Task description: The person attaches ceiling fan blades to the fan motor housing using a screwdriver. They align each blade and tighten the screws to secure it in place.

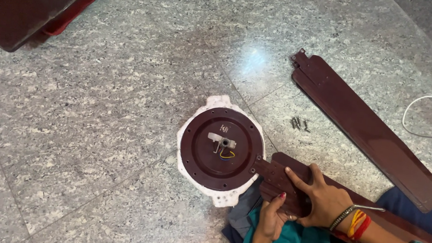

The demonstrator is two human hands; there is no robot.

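Observation:
A round maroon ceiling fan motor (221, 147) lies on a white foam pad (220, 196) on the floor, its shaft and wires facing up. A maroon fan blade (278, 175) butts against the motor's right edge. My right hand (323, 197) presses down on the blade's bracket end, fingers spread. My left hand (272, 218) grips the same blade end from below, thumb on top. A thin metal tool (371, 208) shows just behind my right wrist.
A second maroon fan blade (367, 128) lies loose on the granite floor at the right. Several small screws (300, 124) sit between it and the motor. A white cable (422, 109) curves at the right edge. A dark maroon object (25, 3) fills the top left corner.

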